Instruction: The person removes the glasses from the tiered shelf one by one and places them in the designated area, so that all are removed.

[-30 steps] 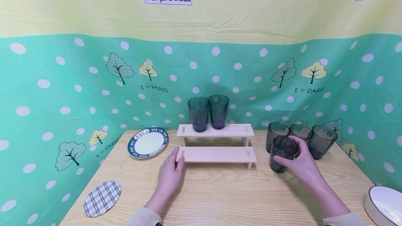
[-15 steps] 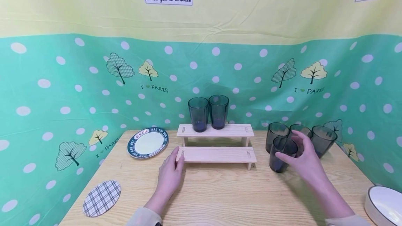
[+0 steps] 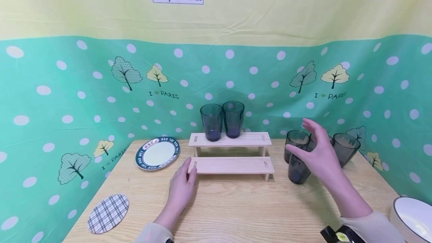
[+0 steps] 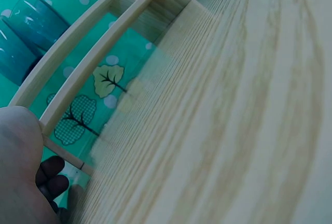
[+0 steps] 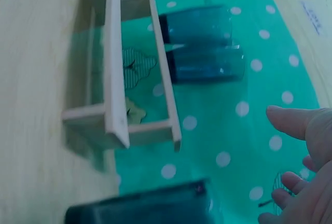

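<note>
A two-tier wooden stand (image 3: 233, 165) sits mid-table. My left hand (image 3: 182, 185) holds the left end of its lower tier, thumb at the front edge; curled fingers show below it in the left wrist view. On the upper tier two dark tinted glasses (image 3: 212, 123) stand upright side by side. My right hand (image 3: 320, 156) hovers over a similar front glass (image 3: 298, 170) on the table at right, thumb and fingers spread apart around nothing. Behind it stand a left glass (image 3: 291, 153), one mostly hidden by the hand, and a right glass (image 3: 346, 149).
A blue-rimmed plate (image 3: 158, 153) lies at the back left of the wooden table (image 3: 243, 213). Nearer is a checked oval mat (image 3: 108, 213). A white bowl (image 3: 413, 216) stands at the right edge. A green dotted cloth (image 3: 256, 70) hangs behind and at both sides.
My right hand has let go of the front glass, spread its fingers and risen above it. That glass stays where it stood. The left hand keeps its place on the stand.
</note>
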`<state>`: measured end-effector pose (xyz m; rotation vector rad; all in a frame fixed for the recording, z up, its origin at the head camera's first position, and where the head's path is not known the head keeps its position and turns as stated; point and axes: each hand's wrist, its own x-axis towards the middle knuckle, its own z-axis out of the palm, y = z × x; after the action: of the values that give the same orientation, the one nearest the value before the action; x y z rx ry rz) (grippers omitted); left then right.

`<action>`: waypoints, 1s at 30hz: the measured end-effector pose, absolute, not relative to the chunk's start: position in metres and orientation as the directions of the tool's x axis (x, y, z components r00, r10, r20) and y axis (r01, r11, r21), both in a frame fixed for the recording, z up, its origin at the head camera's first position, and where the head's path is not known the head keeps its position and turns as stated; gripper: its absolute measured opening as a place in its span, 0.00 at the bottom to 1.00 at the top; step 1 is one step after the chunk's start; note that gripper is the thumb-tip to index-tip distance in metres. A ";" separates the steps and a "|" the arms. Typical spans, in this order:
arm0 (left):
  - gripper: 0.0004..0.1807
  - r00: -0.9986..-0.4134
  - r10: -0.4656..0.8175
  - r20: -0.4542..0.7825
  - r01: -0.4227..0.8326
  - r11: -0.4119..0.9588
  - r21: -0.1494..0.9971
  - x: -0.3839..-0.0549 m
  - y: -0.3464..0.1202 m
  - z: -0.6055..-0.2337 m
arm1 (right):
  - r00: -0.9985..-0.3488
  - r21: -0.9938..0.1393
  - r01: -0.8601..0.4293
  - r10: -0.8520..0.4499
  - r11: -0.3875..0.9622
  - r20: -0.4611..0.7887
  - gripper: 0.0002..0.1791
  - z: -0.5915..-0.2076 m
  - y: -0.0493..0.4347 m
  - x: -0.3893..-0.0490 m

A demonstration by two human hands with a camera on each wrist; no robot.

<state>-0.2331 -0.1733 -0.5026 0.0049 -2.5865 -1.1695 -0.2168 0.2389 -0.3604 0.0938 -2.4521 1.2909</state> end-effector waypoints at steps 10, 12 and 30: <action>0.30 -0.954 -0.127 0.272 0.123 0.664 0.737 -0.233 -0.174 -0.503 | -0.939 -0.820 -0.306 -0.012 0.484 0.344 0.60 -0.335 0.199 -0.240; 0.30 -0.953 -0.128 0.274 0.123 0.664 0.738 -0.233 -0.174 -0.503 | -0.942 -0.833 -0.313 -0.033 0.457 0.335 0.59 -0.331 0.192 -0.245; 0.30 -0.952 -0.132 0.277 0.125 0.659 0.742 -0.231 -0.172 -0.502 | -0.956 -0.881 -0.294 -0.113 0.371 0.272 0.56 -0.318 0.139 -0.299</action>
<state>-0.2311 -0.1721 -0.5018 0.0051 -2.5703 -1.1834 -0.2988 0.1392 -0.3176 0.3687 -2.4596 1.6339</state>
